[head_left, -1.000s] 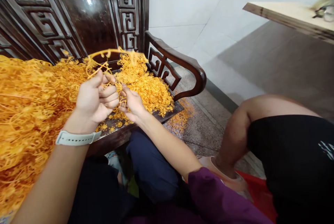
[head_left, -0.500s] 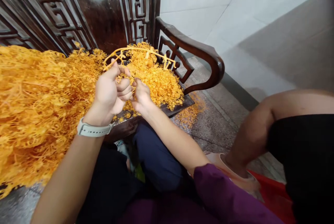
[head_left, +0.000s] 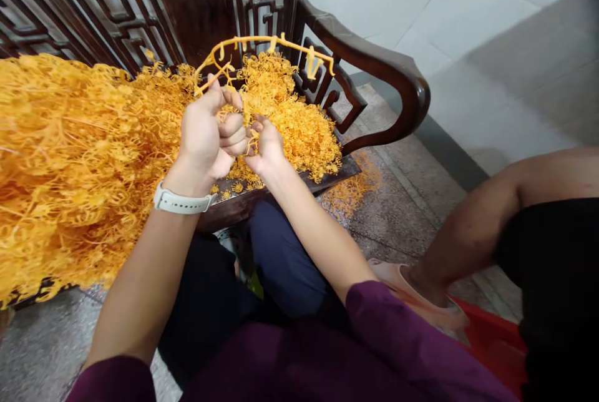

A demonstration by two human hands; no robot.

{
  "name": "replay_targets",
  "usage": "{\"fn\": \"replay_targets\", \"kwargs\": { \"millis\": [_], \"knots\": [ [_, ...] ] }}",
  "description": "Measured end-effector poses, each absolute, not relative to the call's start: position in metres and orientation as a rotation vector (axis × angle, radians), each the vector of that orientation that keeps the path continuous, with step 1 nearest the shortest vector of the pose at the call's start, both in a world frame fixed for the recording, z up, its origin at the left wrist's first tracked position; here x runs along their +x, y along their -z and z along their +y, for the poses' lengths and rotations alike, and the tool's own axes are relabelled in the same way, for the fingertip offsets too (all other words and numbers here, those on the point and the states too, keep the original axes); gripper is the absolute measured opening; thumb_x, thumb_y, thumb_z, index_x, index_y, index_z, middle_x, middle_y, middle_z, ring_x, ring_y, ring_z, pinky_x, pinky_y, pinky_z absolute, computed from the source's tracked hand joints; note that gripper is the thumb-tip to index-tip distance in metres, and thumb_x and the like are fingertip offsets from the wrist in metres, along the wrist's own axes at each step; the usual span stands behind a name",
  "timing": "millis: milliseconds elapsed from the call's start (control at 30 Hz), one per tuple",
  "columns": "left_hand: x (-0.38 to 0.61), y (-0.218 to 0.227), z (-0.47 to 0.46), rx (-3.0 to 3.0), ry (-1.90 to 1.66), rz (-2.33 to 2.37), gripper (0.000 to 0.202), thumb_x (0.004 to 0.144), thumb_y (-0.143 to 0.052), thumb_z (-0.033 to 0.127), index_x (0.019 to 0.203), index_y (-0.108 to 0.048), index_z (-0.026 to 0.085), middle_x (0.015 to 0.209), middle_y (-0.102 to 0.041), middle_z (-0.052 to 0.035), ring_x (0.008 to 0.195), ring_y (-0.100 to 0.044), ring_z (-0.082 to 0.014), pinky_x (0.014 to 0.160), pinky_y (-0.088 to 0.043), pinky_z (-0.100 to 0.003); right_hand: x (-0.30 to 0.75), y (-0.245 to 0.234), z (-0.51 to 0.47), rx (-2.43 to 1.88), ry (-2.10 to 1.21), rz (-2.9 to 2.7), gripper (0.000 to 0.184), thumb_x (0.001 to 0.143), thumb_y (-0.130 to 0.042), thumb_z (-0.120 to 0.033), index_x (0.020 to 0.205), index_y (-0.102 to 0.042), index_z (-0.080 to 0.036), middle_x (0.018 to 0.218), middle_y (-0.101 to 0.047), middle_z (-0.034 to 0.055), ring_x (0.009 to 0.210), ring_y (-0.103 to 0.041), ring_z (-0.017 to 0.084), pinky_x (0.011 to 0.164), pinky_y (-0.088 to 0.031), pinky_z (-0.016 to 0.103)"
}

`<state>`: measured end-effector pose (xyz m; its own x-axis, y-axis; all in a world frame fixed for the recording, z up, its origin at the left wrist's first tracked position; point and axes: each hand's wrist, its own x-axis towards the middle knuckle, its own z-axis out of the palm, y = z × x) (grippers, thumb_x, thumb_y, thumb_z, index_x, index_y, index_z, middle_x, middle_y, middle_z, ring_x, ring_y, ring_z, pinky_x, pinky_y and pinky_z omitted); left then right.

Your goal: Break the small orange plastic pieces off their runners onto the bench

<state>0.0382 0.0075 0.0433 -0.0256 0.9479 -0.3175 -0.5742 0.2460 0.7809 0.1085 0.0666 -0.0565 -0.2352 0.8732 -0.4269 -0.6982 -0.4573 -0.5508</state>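
My left hand, with a white watch band on the wrist, is closed around a long orange plastic sprue strip that arches up and to the right over the seat. My right hand pinches a small orange piece on that same strip, right beside my left fingers. Below both hands lies a heap of small loose orange pieces on the dark wooden bench seat. A large tangled pile of orange strips fills the left side.
The bench's carved dark back and curved armrest stand behind the piles. Orange bits are scattered on the speckled floor. Another person's bare leg and black shorts are at the right, above something red.
The view has tilted down and left, so the bench and hands sit higher and further right in frame. The strip has been drawn further through my hands; its arch now reaches toward the armrest.
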Motion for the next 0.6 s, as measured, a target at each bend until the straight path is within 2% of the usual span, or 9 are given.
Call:
{"fn": "replay_targets", "kwargs": {
  "millis": [100, 300, 467, 533, 600],
  "knots": [
    [0.033, -0.045, 0.008, 0.471, -1.321, 0.955, 0.046, 0.114, -0.040, 0.042, 0.075, -0.053, 0.021, 0.042, -0.019, 0.0094, 0.032, -0.009, -0.0062, 0.035, -0.009, -0.020, 0.113, 0.045, 0.062, -0.798, -1.947, -0.168, 0.044, 0.111, -0.048, -0.035, 0.073, -0.027, -0.025, 0.055, -0.030, -0.0084, 0.043, -0.021, 0.006, 0.039, -0.012, 0.021],
    [0.026, -0.053, 0.004, 0.420, -1.322, 0.893, 0.046, 0.115, -0.040, 0.049, 0.080, -0.054, 0.022, 0.042, -0.020, 0.0098, 0.032, -0.009, -0.0071, 0.034, -0.008, -0.021, 0.113, 0.037, 0.058, -0.752, -2.025, -0.285, 0.048, 0.111, -0.049, -0.037, 0.072, -0.025, -0.025, 0.053, -0.027, -0.0103, 0.043, -0.017, 0.006, 0.038, -0.011, 0.020],
    [0.010, -0.053, 0.008, 0.479, -1.276, 0.900, 0.045, 0.116, -0.035, 0.047, 0.082, -0.050, 0.022, 0.043, -0.018, 0.0109, 0.033, -0.010, -0.0079, 0.034, -0.014, -0.020, 0.116, 0.034, 0.058, -0.851, -1.964, -0.496, 0.045, 0.110, -0.051, -0.035, 0.071, -0.033, -0.024, 0.052, -0.030, -0.0108, 0.040, -0.017, 0.006, 0.037, -0.012, 0.021],
    [0.008, -0.047, 0.013, 0.616, -1.279, 0.938, 0.042, 0.115, -0.038, 0.048, 0.085, -0.052, 0.022, 0.045, -0.020, 0.0109, 0.035, -0.013, -0.0085, 0.036, -0.016, -0.020, 0.118, 0.037, 0.057, -0.878, -1.934, -0.638, 0.045, 0.108, -0.056, -0.036, 0.070, -0.036, -0.023, 0.053, -0.031, -0.0108, 0.040, -0.018, 0.005, 0.038, -0.012, 0.021],
    [0.014, -0.037, 0.014, 0.883, -1.361, 1.052, 0.036, 0.111, -0.050, 0.051, 0.090, -0.055, 0.022, 0.050, -0.031, 0.0088, 0.038, -0.023, -0.0088, 0.040, -0.022, -0.021, 0.119, 0.042, 0.054, -0.920, -1.918, -0.761, 0.046, 0.104, -0.065, -0.036, 0.069, -0.039, -0.022, 0.054, -0.034, -0.0107, 0.041, -0.020, 0.004, 0.039, -0.012, 0.020]
  ]
}}
